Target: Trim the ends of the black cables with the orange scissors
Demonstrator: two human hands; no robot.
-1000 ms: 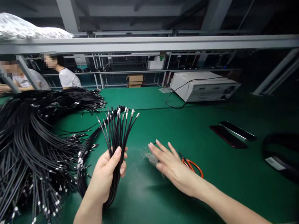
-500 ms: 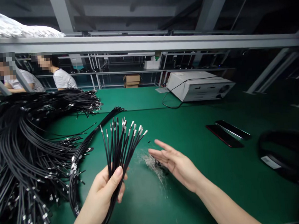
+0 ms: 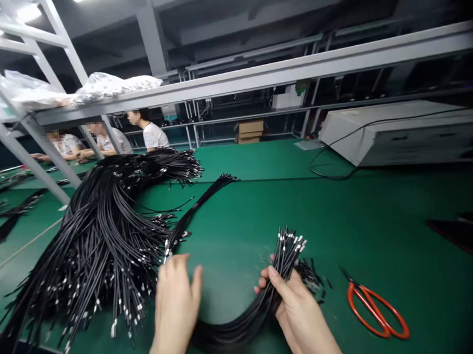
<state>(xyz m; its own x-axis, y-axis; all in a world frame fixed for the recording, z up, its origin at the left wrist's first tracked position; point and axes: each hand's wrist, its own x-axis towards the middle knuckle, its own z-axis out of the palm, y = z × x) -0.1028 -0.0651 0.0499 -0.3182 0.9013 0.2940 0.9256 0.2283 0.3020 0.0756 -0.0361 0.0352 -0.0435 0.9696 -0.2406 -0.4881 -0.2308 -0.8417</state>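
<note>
My right hand is closed around a bundle of black cables with white-marked ends pointing up. The bundle curves down to the left and passes behind my left wrist. My left hand is open, thumb apart, at the near end of a thinner cable bundle lying on the table; whether its fingertips touch that bundle is hidden. Short black cut pieces lie just beyond my right hand. Orange-handled scissors rest to the right of it.
A large heap of black cables covers the left of the green table. A white metal box with a black cord stands at the back right. A grey shelf beam crosses above. Several people sit at the far left.
The held cable bundle has passed from my left hand to my right. My left hand has let go and moved toward the thinner bundle. The view has swung left, and the scissors now show.
</note>
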